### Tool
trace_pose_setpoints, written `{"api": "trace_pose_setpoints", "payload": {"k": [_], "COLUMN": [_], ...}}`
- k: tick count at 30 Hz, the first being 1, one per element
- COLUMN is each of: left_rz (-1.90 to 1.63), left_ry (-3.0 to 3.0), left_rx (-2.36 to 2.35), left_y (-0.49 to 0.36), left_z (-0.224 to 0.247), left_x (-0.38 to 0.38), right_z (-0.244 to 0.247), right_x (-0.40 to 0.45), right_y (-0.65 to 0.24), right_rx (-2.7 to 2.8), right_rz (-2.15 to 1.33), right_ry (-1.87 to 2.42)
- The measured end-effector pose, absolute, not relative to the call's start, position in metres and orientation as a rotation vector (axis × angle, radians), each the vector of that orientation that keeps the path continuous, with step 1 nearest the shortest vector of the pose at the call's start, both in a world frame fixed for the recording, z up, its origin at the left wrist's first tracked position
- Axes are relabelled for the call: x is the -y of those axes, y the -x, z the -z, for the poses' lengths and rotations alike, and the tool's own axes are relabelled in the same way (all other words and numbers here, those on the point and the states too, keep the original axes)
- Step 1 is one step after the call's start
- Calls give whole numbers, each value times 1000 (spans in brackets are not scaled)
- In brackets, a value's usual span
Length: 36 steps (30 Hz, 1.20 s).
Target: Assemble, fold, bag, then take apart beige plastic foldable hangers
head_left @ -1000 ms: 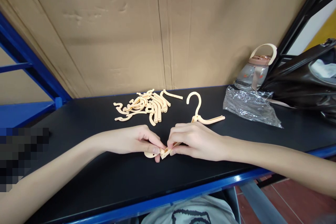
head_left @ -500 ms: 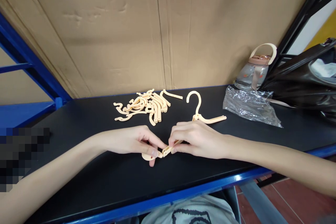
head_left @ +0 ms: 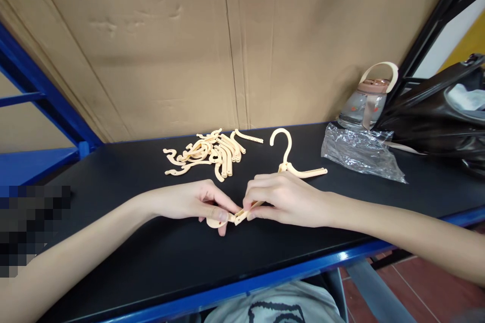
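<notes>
Between thumb and fingers, my left hand (head_left: 206,203) pinches a small cream plastic hanger piece (head_left: 215,223) with a rounded end. Its narrow tip meets the open end of one arm of a cream plastic hanger (head_left: 282,144); whether it sits inside the slot I cannot tell. My right hand (head_left: 282,199) is closed around that arm, covering most of it. The hanger's hook and its other arm show beyond my right knuckles. Behind my hands lies a pile of loose cream hanger parts (head_left: 206,151), some curved, some straight.
The black tabletop (head_left: 151,262) has a blue front edge. At the right are a crumpled clear plastic bag (head_left: 359,154), a clear bottle (head_left: 366,103) with a handle, and a black bag (head_left: 428,111). A cardboard sheet (head_left: 170,50) stands behind the table.
My left hand has shifted slightly, its thumb now nearer the hanger arm's end and the small piece tilted a little. My right hand and the hanger have hardly moved.
</notes>
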<state>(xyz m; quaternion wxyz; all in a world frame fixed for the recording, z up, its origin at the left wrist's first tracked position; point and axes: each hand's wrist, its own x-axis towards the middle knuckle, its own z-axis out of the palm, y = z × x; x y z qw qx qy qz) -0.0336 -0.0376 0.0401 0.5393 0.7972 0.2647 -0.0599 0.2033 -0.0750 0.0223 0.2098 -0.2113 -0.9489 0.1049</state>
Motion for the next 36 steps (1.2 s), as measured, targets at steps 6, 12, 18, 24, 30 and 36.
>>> {"api": "trace_pose_setpoints", "payload": {"k": [6, 12, 18, 24, 30, 36], "left_rz": [126, 120, 138, 122, 94, 73], "left_ry": [-1859, -1847, -1882, -1867, -1823, -1798], "left_rx": [-553, -583, -670, -612, -601, -566], "left_y": [35, 35, 31, 33, 35, 37], "left_z": [-38, -36, -41, -37, -34, -31], "left_x": [36, 34, 42, 38, 33, 29], "right_z": [-25, -26, -20, -20, -22, -22], "right_x": [76, 75, 71, 71, 71, 70], "right_y": [-203, -205, -204, -204, -205, -206], "right_rx": [2647, 2656, 2669, 2663, 2621, 2607], "right_rz": [-325, -320, -332, -338, -374, -378], "right_ry": [582, 580, 557, 527, 534, 527]}}
